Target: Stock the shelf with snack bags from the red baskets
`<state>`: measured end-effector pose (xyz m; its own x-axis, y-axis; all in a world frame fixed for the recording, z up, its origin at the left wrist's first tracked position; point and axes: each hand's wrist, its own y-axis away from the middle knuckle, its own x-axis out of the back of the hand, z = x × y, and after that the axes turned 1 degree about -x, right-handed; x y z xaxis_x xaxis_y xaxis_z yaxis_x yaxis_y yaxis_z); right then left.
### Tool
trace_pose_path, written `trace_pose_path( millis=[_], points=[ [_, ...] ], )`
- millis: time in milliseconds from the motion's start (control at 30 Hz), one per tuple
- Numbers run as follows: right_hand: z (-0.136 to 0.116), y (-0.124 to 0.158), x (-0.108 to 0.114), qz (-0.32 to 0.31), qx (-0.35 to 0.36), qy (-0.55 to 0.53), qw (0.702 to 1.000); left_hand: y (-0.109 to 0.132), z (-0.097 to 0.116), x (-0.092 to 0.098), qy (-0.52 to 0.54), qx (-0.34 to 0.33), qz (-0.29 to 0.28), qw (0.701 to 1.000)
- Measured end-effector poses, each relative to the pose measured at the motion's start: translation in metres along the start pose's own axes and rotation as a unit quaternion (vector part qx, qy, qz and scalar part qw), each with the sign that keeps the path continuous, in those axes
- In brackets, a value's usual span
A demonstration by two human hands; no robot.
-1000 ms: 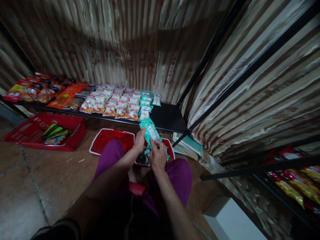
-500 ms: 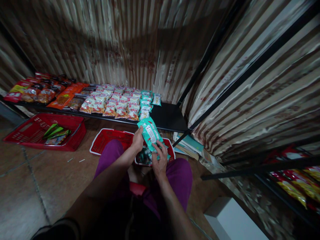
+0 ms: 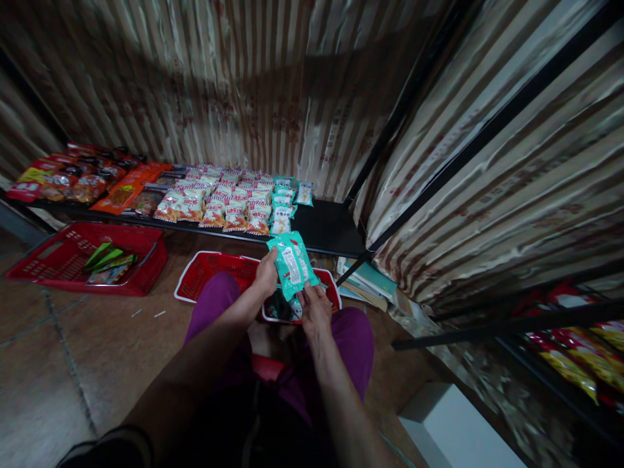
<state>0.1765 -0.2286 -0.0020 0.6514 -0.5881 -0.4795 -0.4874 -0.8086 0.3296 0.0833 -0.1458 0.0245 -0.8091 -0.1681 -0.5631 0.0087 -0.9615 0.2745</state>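
A teal snack bag (image 3: pixel 294 263), its printed back label facing up, is held over the red basket (image 3: pixel 195 281) between my knees. My left hand (image 3: pixel 266 273) grips the bag's left edge, thumb on top. At its lower right corner, my right hand (image 3: pixel 316 307) has its fingers closed on the edge. More teal packets (image 3: pixel 296 308) lie in the basket's right part, partly hidden by my hands. Just beyond, a column of matching teal snack bags (image 3: pixel 283 214) lies on the low black shelf (image 3: pixel 324 227), beside rows of white-and-orange snack bags (image 3: pixel 234 198).
Red and orange snack packs (image 3: pixel 88 179) fill the shelf's left end. Another red basket (image 3: pixel 141 260) with green packets stands on the floor at left. Black shelf posts (image 3: pixel 385 244), stacked papers (image 3: pixel 373 281) and a white box (image 3: pixel 453 426) are at right.
The teal bag has turned slightly and lies flatter to my view. My right hand has shifted down and right, from the bag's face to its lower corner.
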Motion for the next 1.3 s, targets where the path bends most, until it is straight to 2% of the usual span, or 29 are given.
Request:
trace_pose_path(
  millis=[300,467,633,767,1000,1300],
  points=[
    [0.006,0.002,0.005,0.02,0.007,-0.013,1.0,-0.006,-0.004,0.004,0.011,0.019,0.0,1.0],
    [-0.005,0.006,0.007,-0.016,0.008,0.015,1.0,-0.005,-0.001,0.007,0.006,0.01,-0.013,1.0],
    [-0.022,0.002,0.004,-0.041,0.002,0.056,0.998,0.0,0.001,0.008,-0.022,0.037,-0.055,0.998],
    [-0.022,-0.005,0.001,-0.054,0.001,0.073,0.996,0.003,-0.003,0.008,-0.027,0.049,-0.082,0.995],
    [-0.012,-0.011,0.005,0.005,0.018,0.063,0.998,0.003,-0.009,0.011,-0.035,0.035,-0.117,0.992],
    [-0.011,-0.012,0.007,0.039,0.031,0.067,0.997,0.014,0.004,0.008,-0.063,0.027,-0.149,0.986]
  ],
)
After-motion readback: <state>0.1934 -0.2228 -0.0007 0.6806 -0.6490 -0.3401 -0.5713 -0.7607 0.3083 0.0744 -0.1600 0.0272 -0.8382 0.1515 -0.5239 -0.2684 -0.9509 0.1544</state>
